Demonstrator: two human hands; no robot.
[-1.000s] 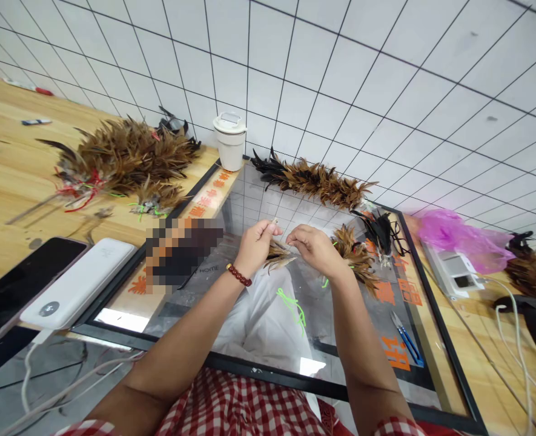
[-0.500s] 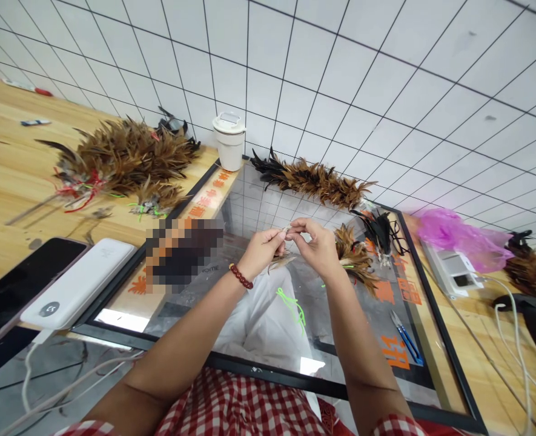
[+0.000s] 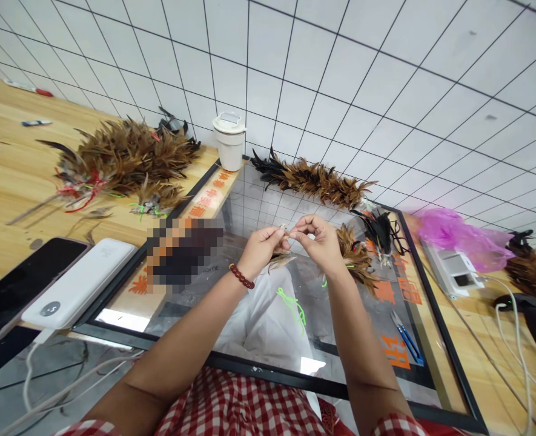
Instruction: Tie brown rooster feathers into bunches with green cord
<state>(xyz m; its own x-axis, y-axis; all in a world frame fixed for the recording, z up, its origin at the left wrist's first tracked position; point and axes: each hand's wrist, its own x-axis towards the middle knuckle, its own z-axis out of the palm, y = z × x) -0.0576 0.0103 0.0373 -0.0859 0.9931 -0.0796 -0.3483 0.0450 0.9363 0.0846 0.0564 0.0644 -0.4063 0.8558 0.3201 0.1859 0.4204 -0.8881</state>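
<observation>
My left hand (image 3: 264, 248) is closed on a small bunch of brown feathers (image 3: 280, 260); the pale quill ends poke up past the thumb and the tips hang below the palm. Close against it, my right hand (image 3: 317, 242) pinches at the quill ends with thumb and forefinger; what lies between those fingertips is too small to make out. Both hands are above the glass panel (image 3: 340, 327) with a black frame. Bright green strings (image 3: 291, 309) lie on the glass below them. Right of my right hand rests a brown feather bundle (image 3: 356, 257).
Blue thread snips (image 3: 406, 338), black feathers (image 3: 377, 233) and glasses (image 3: 399, 237) lie at right. A feather duster (image 3: 315, 181) and white cup (image 3: 229, 142) stand along the wall side. At left are a feather pile (image 3: 131, 154), power bank (image 3: 79, 283) and phone (image 3: 25, 287).
My right hand has shifted slightly, its fingertips now a little apart from the left thumb. The left hand keeps hold of the feathers, turned slightly.
</observation>
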